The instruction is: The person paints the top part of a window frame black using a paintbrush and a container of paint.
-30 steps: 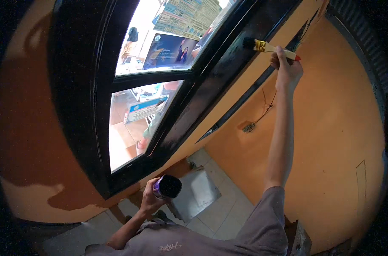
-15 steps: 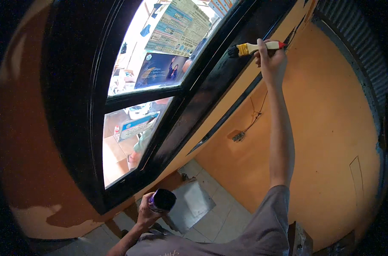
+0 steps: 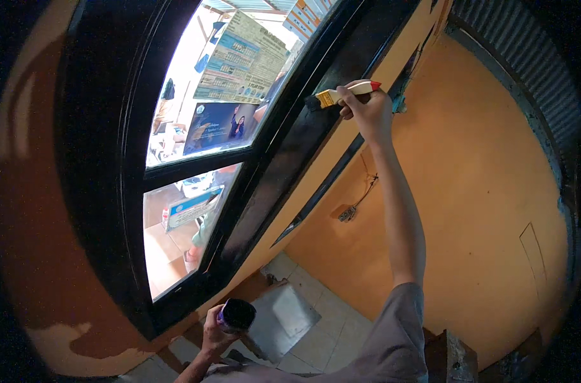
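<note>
Head view: the right hand (image 3: 369,108) is at one o'clock from the middle, its fingers grasping a brush (image 3: 328,97) by the handle (image 3: 360,88), and the black bristles (image 3: 312,103) lie against or just above the dark frame (image 3: 289,167); contact is hard to confirm from this angle. Near seven o'clock the left hand (image 3: 212,333) has its fingers wrapped around a purple can (image 3: 223,319), open top toward the camera, dark inside. Judging by this, the step in hand is brushing a dark coat onto the frame, and the next move calls for light, even pressure along it, with the can held level and the bristles clear of the glass (image 3: 163,249) and the orange wall (image 3: 482,223). The brush points bristles-first between eight and nine o'clock, its red tip (image 3: 376,85) between two and three; this long axis crosses the frame slantwise, since the frame there runs from seven toward one o'clock
</note>
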`<control>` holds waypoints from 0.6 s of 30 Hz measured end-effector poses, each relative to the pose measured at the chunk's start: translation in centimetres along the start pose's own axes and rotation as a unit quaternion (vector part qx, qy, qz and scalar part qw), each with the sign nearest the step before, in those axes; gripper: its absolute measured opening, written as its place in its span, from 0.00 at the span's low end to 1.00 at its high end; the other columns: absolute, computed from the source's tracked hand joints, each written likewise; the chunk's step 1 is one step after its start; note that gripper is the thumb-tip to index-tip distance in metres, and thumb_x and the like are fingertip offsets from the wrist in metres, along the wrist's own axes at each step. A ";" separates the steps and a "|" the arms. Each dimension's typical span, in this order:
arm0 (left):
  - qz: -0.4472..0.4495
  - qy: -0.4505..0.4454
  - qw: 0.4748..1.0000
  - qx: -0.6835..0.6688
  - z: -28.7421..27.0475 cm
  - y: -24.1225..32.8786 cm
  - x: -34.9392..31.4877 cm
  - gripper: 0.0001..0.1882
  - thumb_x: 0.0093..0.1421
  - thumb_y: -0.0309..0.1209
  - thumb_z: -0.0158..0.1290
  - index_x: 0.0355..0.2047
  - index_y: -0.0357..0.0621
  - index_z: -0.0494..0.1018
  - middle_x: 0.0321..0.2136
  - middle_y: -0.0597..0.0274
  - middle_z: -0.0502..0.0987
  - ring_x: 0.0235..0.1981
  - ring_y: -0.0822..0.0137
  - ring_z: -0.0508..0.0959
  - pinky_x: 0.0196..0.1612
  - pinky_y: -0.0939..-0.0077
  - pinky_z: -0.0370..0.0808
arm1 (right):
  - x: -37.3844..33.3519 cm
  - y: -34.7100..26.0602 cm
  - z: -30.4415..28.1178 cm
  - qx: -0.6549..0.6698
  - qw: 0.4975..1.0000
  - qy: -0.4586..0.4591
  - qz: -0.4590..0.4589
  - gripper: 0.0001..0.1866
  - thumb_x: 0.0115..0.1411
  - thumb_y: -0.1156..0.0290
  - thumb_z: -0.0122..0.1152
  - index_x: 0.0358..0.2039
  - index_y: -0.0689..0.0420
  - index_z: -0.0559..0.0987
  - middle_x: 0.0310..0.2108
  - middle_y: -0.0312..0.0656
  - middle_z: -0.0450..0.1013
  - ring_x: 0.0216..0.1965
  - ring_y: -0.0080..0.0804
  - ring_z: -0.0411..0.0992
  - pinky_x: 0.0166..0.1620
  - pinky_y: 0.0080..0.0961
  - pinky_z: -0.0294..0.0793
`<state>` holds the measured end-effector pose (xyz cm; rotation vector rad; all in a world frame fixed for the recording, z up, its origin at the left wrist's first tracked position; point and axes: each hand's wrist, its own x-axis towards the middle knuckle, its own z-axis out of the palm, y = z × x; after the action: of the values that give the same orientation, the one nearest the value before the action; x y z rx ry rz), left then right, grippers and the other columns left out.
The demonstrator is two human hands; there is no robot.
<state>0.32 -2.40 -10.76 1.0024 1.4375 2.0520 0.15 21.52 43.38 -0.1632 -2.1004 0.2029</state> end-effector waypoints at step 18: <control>-0.053 0.022 0.997 0.055 2.3 2.6 4.3 0.42 0.35 0.31 0.72 0.50 0.42 0.63 0.45 0.56 0.71 0.47 0.62 0.73 0.51 0.69 0.71 | 16.6 1.4 -6.6 -0.202 0.973 -0.086 -0.076 0.19 0.56 0.55 0.63 0.27 0.61 0.79 0.22 0.41 0.78 0.20 0.25 0.76 0.25 0.21 0.75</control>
<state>-0.53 1.08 -6.55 0.9082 1.6065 1.9483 -2.60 26.66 60.31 -0.2329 -2.2962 -0.3171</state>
